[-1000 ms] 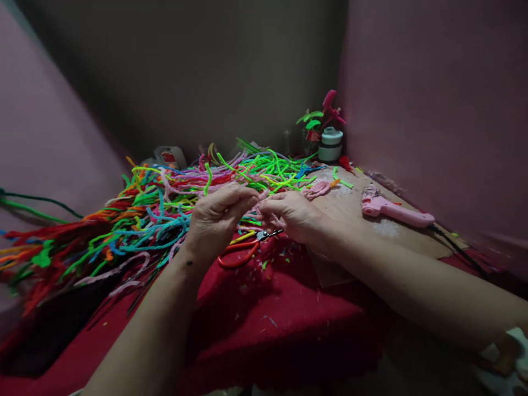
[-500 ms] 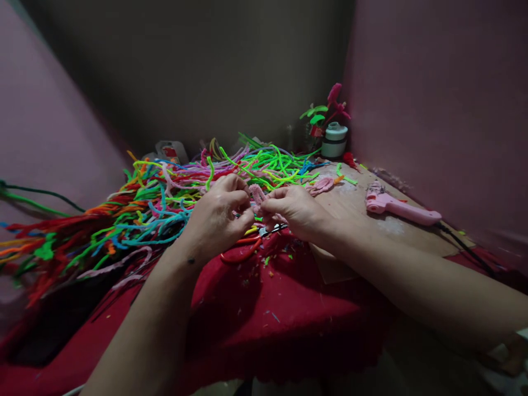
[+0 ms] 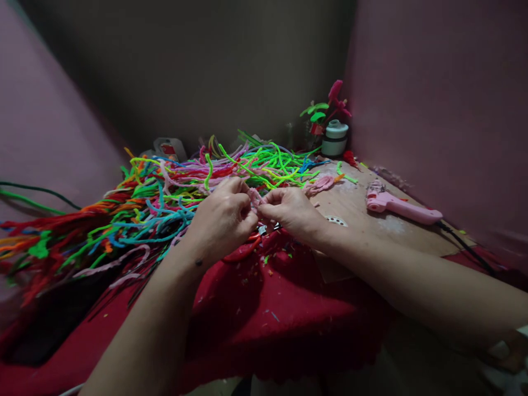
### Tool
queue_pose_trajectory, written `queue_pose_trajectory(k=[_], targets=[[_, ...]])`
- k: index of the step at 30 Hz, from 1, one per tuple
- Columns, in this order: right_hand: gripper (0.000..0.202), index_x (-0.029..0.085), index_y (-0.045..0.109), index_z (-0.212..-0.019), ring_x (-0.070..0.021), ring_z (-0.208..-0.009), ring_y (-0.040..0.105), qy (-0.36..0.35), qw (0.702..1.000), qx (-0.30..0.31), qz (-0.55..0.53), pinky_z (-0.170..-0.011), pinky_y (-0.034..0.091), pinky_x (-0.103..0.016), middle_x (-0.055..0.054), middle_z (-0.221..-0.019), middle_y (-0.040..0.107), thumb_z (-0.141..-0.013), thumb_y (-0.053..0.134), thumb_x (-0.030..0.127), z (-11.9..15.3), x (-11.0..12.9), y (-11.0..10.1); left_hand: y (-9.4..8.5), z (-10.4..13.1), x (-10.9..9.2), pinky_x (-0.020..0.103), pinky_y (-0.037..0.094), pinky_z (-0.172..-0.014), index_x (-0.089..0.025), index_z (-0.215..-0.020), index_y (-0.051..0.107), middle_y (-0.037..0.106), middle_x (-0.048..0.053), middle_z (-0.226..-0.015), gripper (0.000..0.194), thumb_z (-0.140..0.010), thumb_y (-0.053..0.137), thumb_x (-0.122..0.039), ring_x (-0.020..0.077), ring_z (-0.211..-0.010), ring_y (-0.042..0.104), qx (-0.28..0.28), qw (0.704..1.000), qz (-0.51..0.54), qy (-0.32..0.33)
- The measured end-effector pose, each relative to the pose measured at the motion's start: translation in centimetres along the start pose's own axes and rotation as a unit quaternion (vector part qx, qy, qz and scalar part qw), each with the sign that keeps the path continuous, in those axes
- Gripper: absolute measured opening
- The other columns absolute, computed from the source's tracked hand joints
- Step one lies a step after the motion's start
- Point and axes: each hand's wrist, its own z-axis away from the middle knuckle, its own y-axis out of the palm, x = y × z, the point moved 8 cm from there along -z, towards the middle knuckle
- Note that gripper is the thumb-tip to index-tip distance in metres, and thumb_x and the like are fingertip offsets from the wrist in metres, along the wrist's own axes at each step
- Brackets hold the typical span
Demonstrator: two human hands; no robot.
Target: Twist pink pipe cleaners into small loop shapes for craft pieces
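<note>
In the head view, your left hand (image 3: 225, 217) and right hand (image 3: 292, 215) meet above the middle of the red cloth-covered tabletop (image 3: 284, 324), between its near edge and the far heap of multicoloured fuzzy craft stems (image 3: 268, 159). You pinch a pale pink fuzzy strip (image 3: 256, 198) between thumb and fingers of each hand; your left fingertips are partly hidden.

The strip shows as a small bent piece, so its shaping looks begun but not complete; you cover too much of it to tell how its ends lie. Near the left edge of the tan cardboard sheet (image 3: 357, 195) lies a pink looped fuzzy piece with an orange tip (image 3: 324, 184), which seems further along. Toward the sheet's right edge, the pink plastic glue gun (image 3: 406, 208) lies out of your hands. A hand tool with red-orange handles (image 3: 242, 253) lies partly beneath your left hand, also not in use, with tiny scraps scattered toward the tabletop's near edge.
</note>
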Motion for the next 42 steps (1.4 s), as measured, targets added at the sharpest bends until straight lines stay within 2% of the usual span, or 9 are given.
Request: queue_pose_trajectory(k=[6, 11, 18, 22, 27, 32, 36, 40, 42], targets=[[0.013, 0.015, 0.051, -0.059, -0.0076, -0.042, 0.05, -0.015, 1.0, -0.004, -0.001, -0.043, 0.04, -0.02, 0.003, -0.051, 0.053, -0.07, 0.057, 0.012, -0.1, -0.1, 0.0, -0.4, 0.0, -0.4, 0.032, 0.046, -0.073, -0.016, -0.061, 0.057, 0.057, 0.007, -0.083, 0.018, -0.077, 0.048, -0.019, 0.0177, -0.082, 0.054, -0.015, 1.0, 0.008, 0.01], [0.012, 0.016, 0.05, -0.061, -0.0073, -0.041, 0.048, -0.014, 1.0, -0.002, -0.001, -0.043, 0.04, -0.021, 0.003, -0.052, 0.053, -0.068, 0.057, 0.009, -0.1, -0.1, 0.1, -0.4, -0.1, -0.6, 0.032, 0.047, -0.075, -0.016, -0.061, 0.057, 0.057, 0.006, -0.081, 0.019, -0.078, 0.048, -0.018, 0.0175, -0.082, 0.054, -0.003, 1.0, 0.008, 0.024], [0.013, 0.015, 0.051, -0.059, -0.0072, -0.042, 0.05, -0.015, 1.0, 0.0, 0.014, -0.043, 0.038, -0.02, 0.003, -0.05, 0.053, -0.067, 0.054, 0.006, 0.2, 0.1, 0.1, 0.3, 0.1, -1.1, 0.034, 0.045, -0.073, -0.016, -0.065, 0.057, 0.057, 0.009, -0.087, 0.018, -0.079, 0.046, -0.017, 0.0201, -0.085, 0.051, -0.023, 0.996, -0.079, 0.042], [0.013, 0.015, 0.05, -0.058, -0.0066, -0.042, 0.049, -0.006, 0.999, 0.007, -0.042, -0.043, 0.04, -0.02, 0.005, -0.049, 0.051, -0.065, 0.054, 0.004, -0.1, -0.4, 0.1, 0.3, 0.2, -2.2, 0.035, 0.044, -0.071, -0.016, -0.067, 0.058, 0.058, 0.011, -0.087, 0.02, -0.081, 0.044, -0.017, 0.021, -0.083, 0.05, -0.032, 0.988, -0.133, 0.069], [0.008, 0.015, 0.053, -0.066, -0.0077, -0.046, 0.051, -0.021, 0.991, 0.029, -0.129, -0.045, 0.044, -0.022, 0.003, -0.059, 0.056, -0.065, 0.058, 0.009, -0.1, -0.1, 0.2, -0.6, 0.1, -2.0, 0.034, 0.045, -0.076, -0.016, -0.068, 0.058, 0.058, 0.01, -0.09, 0.02, -0.083, 0.044, -0.018, 0.0188, -0.085, 0.052, -0.057, 0.994, -0.054, 0.07], [0.004, 0.013, 0.057, -0.065, -0.0069, -0.046, 0.049, -0.026, 0.992, 0.034, -0.12, -0.045, 0.042, -0.021, 0.002, -0.059, 0.056, -0.065, 0.059, 0.01, 0.0, 0.2, 0.3, -0.9, 0.1, -1.6, 0.035, 0.045, -0.076, -0.016, -0.067, 0.057, 0.058, 0.01, -0.089, 0.018, -0.081, 0.046, -0.017, 0.0202, -0.087, 0.052, -0.049, 0.997, -0.033, 0.047], [0.005, 0.013, 0.056, -0.063, -0.0058, -0.043, 0.046, -0.027, 0.993, 0.017, -0.114, -0.043, 0.04, -0.02, 0.004, -0.053, 0.052, -0.065, 0.059, 0.01, -0.1, 0.2, -0.1, -2.2, 0.2, -1.1, 0.034, 0.045, -0.075, -0.016, -0.063, 0.053, 0.057, 0.008, -0.087, 0.017, -0.08, 0.048, -0.02, 0.019, -0.085, 0.053, -0.095, 0.995, -0.014, 0.011], [0.009, 0.013, 0.054, -0.059, -0.0065, -0.044, 0.049, -0.018, 0.988, 0.03, -0.149, -0.045, 0.042, -0.021, 0.003, -0.052, 0.054, -0.066, 0.059, 0.01, -0.2, 0.2, 0.1, -3.0, 0.3, 0.4, 0.036, 0.043, -0.082, -0.017, -0.067, 0.054, 0.056, 0.009, -0.094, 0.012, -0.078, 0.053, -0.022, 0.0204, -0.092, 0.053, -0.159, 0.984, 0.003, -0.075], [0.009, 0.012, 0.054, -0.058, -0.0077, -0.045, 0.051, -0.004, 0.982, 0.042, -0.183, -0.046, 0.045, -0.022, 0.001, -0.053, 0.056, -0.065, 0.059, 0.01, -0.3, -0.1, 0.3, -2.2, 0.2, 1.4, 0.034, 0.044, -0.078, -0.017, -0.065, 0.053, 0.058, 0.008, -0.088, 0.015, -0.077, 0.055, -0.025, 0.0204, -0.088, 0.053, -0.139, 0.981, 0.04, -0.131]])
